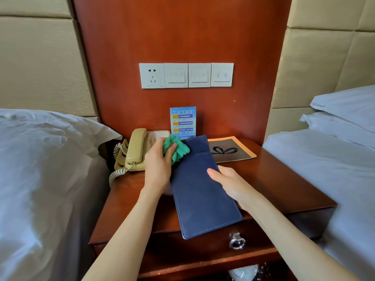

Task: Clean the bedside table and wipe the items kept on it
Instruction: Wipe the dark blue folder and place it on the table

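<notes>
A dark blue leather folder is lifted over the wooden bedside table, its near end past the front edge. My right hand grips its right edge, thumb on top. A crumpled green cloth, held in my left hand, presses against the folder's far left corner. On the table's back left stands a beige corded telephone. Behind the folder a blue notice card leans on the wall panel, and an orange-edged booklet lies flat at the back right.
White-sheeted beds flank the table, one on the left and one on the right. A socket and switch panel sits on the wooden wall above. The drawer front below carries a metal ring handle.
</notes>
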